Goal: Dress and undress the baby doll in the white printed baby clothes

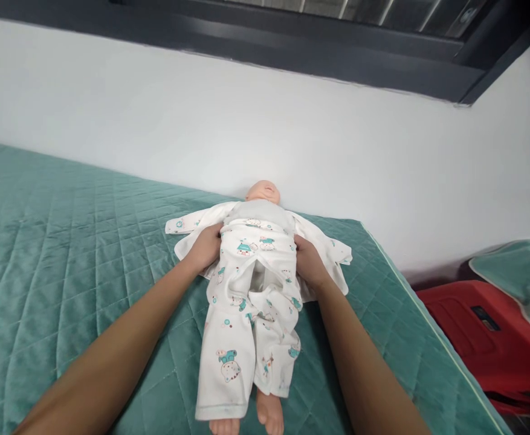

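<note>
A baby doll (263, 192) lies on its back, head toward the wall and bare feet toward me. White printed baby trousers (226, 374) with an open crotch cover its legs and reach up over its belly. Beneath the doll spreads a white baby jacket (330, 244), open, with its sleeves out to both sides. My left hand (205, 248) is closed at the left side of the trousers' waist, and my right hand (309, 260) is closed at the right side. The fingertips of both hands are hidden by the cloth.
The doll lies on a green quilted cover (110, 241), whose edge runs down on the right. Behind is a white wall (156, 115) under a dark window frame (246, 39). A red plastic object (468, 326) with green cloth (523, 278) over it stands at the right.
</note>
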`<action>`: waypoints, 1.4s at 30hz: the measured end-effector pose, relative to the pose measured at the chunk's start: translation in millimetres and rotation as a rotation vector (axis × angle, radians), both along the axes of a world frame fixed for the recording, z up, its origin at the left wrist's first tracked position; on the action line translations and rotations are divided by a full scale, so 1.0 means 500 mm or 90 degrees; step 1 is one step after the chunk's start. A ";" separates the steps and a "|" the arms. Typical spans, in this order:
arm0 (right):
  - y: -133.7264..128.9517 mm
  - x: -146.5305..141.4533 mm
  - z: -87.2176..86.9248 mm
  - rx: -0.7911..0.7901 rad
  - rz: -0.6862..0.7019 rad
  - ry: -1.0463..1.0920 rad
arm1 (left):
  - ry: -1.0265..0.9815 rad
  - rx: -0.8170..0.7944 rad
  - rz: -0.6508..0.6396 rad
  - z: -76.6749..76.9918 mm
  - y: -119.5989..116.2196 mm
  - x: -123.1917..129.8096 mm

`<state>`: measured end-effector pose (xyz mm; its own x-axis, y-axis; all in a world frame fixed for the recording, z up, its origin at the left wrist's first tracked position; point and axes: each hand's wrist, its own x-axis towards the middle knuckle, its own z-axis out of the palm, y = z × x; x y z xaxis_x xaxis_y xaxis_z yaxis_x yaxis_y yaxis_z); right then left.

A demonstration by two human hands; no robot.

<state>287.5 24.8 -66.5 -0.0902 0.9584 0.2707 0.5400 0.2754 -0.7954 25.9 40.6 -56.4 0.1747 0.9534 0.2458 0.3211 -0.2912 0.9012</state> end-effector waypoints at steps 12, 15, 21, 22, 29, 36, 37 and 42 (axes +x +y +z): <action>0.005 0.010 0.002 0.063 -0.227 0.033 | -0.025 0.019 0.158 -0.018 0.008 -0.005; -0.006 -0.001 0.029 0.129 -0.193 0.098 | -0.087 0.050 0.126 -0.014 0.006 -0.004; -0.022 -0.030 0.057 0.079 -0.030 0.116 | -0.134 0.104 0.041 0.001 -0.002 -0.001; -0.021 -0.029 0.057 0.067 -0.020 0.110 | -0.136 0.100 0.029 0.003 -0.002 0.000; -0.009 -0.012 0.068 0.019 0.044 0.042 | -0.064 0.125 -0.027 0.009 -0.006 0.005; -0.006 -0.014 0.084 0.071 0.139 -0.087 | -0.004 0.166 -0.074 0.028 -0.010 0.011; -0.004 -0.015 0.086 0.078 0.150 -0.098 | 0.002 0.147 -0.074 0.030 -0.009 0.012; 0.028 -0.020 0.111 0.067 0.142 -0.138 | 0.064 0.094 -0.015 0.041 0.022 0.018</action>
<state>277.6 38.7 -10.8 -0.3606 0.8766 0.3186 0.6112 0.4801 -0.6292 34.7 51.4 -36.1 0.2274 0.9038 0.3626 0.3984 -0.4261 0.8122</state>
